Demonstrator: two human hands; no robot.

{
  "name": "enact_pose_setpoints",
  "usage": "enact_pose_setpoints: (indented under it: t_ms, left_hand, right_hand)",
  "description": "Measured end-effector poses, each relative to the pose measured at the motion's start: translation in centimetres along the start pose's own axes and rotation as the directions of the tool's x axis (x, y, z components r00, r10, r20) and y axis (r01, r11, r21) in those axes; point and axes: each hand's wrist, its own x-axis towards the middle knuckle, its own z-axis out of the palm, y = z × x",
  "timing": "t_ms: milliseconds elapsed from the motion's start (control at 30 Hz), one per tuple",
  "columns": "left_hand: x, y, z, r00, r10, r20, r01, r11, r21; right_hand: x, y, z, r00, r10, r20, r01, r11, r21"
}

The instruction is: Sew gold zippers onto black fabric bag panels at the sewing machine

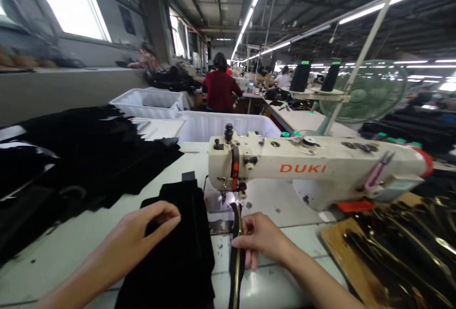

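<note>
A black zipper (237,252) with gold teeth hangs over the table's near edge, its far end lying close to the needle area of the sewing machine (270,159). My right hand (261,240) pinches this strip between thumb and fingers. To its left lies a stack of black fabric pieces (188,237). Over that stack is my left hand (149,228), thumb and index finger brought together at the tips. Whether a fabric edge is caught between them I cannot make out. The machine's lamp lights the presser foot (225,198).
Black fabric (107,157) is heaped at the left. More gold-toothed zippers (402,247) lie on a brown board (335,237) at the right. White bins (228,126) stand behind the table. A person in dark red (221,88) sits farther back. A green fan (370,90) is behind the machine.
</note>
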Motion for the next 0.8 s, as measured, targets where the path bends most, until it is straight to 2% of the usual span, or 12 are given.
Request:
enact_pose_setpoints:
  t_ms: [67, 133, 200, 233, 300, 367, 467, 533, 600, 700, 800]
  left_hand:
    - [3.0, -1.3, 0.6, 0.999, 0.028, 0.030, -0.031, 0.996, 0.083]
    - [5.8, -2.4, 1.8, 0.998, 0.057, 0.029, -0.060, 0.990, 0.128]
    - [8.0, -3.2, 2.8, 0.995, 0.075, 0.059, -0.081, 0.989, 0.120]
    - [8.9, -3.5, 3.2, 0.992, 0.085, 0.090, -0.095, 0.990, 0.107]
    - [10.0, -3.8, 3.6, 0.983, 0.102, 0.151, -0.114, 0.991, 0.072]
    - [10.5, -3.9, 3.7, 0.977, 0.103, 0.189, -0.111, 0.993, 0.033]
    - [10.2, -3.5, 3.8, 0.972, 0.086, 0.221, -0.078, 0.996, -0.045]
    - [9.8, -2.8, 4.2, 0.968, 0.080, 0.236, -0.053, 0.991, -0.119]
    - [9.3, -1.7, 4.9, 0.966, 0.086, 0.246, -0.039, 0.981, -0.191]
    - [8.5, 0.1, 6.8, 0.971, 0.085, 0.222, -0.033, 0.973, -0.229]
    - [6.3, 1.6, 8.8, 0.997, 0.022, 0.069, -0.011, 0.988, -0.157]
  right_hand:
    - [1.2, -0.6, 0.7, 0.996, -0.001, -0.090, -0.009, 0.993, -0.118]
    - [1.6, -1.1, 1.1, 0.970, -0.085, -0.227, 0.009, 0.949, -0.315]
    - [1.6, -1.2, 0.9, 0.914, -0.263, -0.308, 0.036, 0.810, -0.585]
    - [1.6, -1.1, 0.6, 0.884, -0.361, -0.298, 0.052, 0.708, -0.704]
    - [1.6, -0.6, -0.3, 0.825, -0.533, -0.188, 0.118, 0.489, -0.864]
    - [1.8, 0.3, -1.3, 0.759, -0.651, -0.020, 0.243, 0.311, -0.919]
    - [2.2, 1.7, -2.1, 0.643, -0.745, 0.176, 0.383, 0.114, -0.916]
    - [2.5, 2.2, -2.1, 0.602, -0.769, 0.214, 0.414, 0.071, -0.908]
    - [2.5, 2.2, -1.8, 0.597, -0.767, 0.235, 0.426, 0.055, -0.903]
    - [2.1, 1.7, -1.2, 0.634, -0.738, 0.231, 0.423, 0.081, -0.902]
    - [1.6, 1.4, -0.5, 0.659, -0.725, 0.202, 0.421, 0.132, -0.897]
